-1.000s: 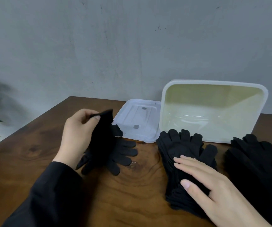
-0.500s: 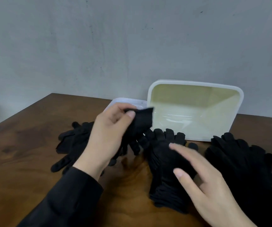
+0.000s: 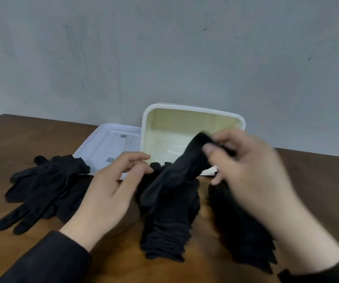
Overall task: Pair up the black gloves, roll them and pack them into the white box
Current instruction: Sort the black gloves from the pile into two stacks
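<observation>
- Right, from the head view I see my right hand (image 3: 252, 170) raised in front of the white box (image 3: 193, 117), its thumb and fingers pinching the cuff end of one black glove (image 3: 176, 174).
- That glove hangs slanting down towards 7 o'clock from the pinch, its lower end resting on the middle stack of gloves (image 3: 168, 227); the hand is blurred, so I cannot tell exactly how each finger lies.
- My left hand (image 3: 111, 193) sits at about 9 o'clock from the hanging glove, fingers loosely curled with the thumb near the fingertips; I cannot tell if it touches the glove, and it seems to hold nothing.
- The middle stack lies on the wooden table (image 3: 21, 139) just at 6 o'clock from the box.
- A second pile of gloves (image 3: 244, 237) lies at 3 o'clock from that stack, partly hidden under my right forearm.
- A loose pair of gloves (image 3: 40, 186) lies flat at 9 o'clock from my left hand, fingers pointing towards 7 o'clock.
- The box stands tilted up against the grey wall (image 3: 164, 48), its open side facing me, nothing black inside it.
- The box lid (image 3: 107, 146) lies flat just at 9 o'clock from the box, touching the loose pair's cuffs.
</observation>
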`<action>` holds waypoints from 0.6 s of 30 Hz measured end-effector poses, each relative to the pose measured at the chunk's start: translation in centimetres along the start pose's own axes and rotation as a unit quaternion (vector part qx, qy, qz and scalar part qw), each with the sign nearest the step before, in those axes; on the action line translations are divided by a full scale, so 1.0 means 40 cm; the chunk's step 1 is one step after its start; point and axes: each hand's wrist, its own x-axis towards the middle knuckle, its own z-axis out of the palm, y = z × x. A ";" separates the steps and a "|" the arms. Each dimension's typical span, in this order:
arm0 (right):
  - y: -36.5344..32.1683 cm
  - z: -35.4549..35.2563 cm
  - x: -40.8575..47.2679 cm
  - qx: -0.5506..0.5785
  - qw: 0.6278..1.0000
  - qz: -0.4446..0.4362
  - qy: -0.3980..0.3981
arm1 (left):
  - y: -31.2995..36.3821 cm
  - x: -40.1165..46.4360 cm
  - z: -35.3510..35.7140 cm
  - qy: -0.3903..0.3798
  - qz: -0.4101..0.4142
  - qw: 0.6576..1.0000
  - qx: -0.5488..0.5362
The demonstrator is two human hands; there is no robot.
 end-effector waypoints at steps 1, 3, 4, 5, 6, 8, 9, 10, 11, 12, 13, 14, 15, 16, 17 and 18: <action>-0.005 -0.043 0.022 0.021 0.999 0.017 0.021 | -0.008 0.003 0.005 0.006 -0.011 1.000 -0.006; -0.005 -0.124 0.063 0.028 0.998 0.049 0.006 | -0.027 0.006 0.016 -0.042 -0.039 0.998 0.029; 0.000 -0.157 0.081 0.017 0.997 0.067 -0.024 | -0.039 0.004 0.024 -0.088 -0.038 0.993 0.075; 0.008 -0.185 0.095 0.004 0.995 0.090 -0.051 | -0.051 -0.001 0.033 -0.139 -0.025 0.982 0.123; 0.021 -0.212 0.106 -0.007 0.992 0.111 -0.065 | -0.062 -0.005 0.043 -0.189 -0.007 0.968 0.163; 0.046 -0.248 0.127 -0.021 0.989 0.136 -0.045 | -0.078 -0.012 0.057 -0.261 0.012 0.944 0.201; 0.057 -0.260 0.134 -0.024 0.991 0.132 -0.015 | -0.083 -0.014 0.061 -0.273 0.013 0.940 0.204; 0.064 -0.271 0.134 -0.017 0.993 0.117 0.020 | -0.085 -0.016 0.063 -0.272 0.012 0.941 0.203; 0.070 -0.277 0.130 -0.005 0.993 0.100 0.058 | -0.085 -0.016 0.063 -0.266 0.013 0.943 0.199; 0.076 -0.279 0.121 -0.004 0.992 0.083 0.094 | -0.087 -0.016 0.062 -0.260 0.015 0.945 0.196; 0.087 -0.277 0.105 -0.020 0.990 0.069 0.119 | -0.087 -0.015 0.061 -0.257 0.017 0.947 0.193; 0.103 -0.271 0.080 -0.055 0.988 0.058 0.129 | -0.089 -0.014 0.059 -0.257 0.019 0.947 0.191; 0.126 -0.258 0.048 -0.098 0.986 0.053 0.126 | -0.092 -0.014 0.058 -0.258 0.019 0.947 0.189; 0.152 -0.242 0.010 -0.141 0.982 0.052 0.111 | -0.095 -0.013 0.058 -0.258 0.018 0.948 0.186; 0.179 -0.223 -0.034 -0.171 0.980 0.051 0.090 | -0.097 -0.012 0.058 -0.259 0.015 0.948 0.184; 0.212 -0.204 -0.078 -0.189 0.979 0.051 0.057 | -0.098 -0.011 0.058 -0.259 0.014 0.948 0.183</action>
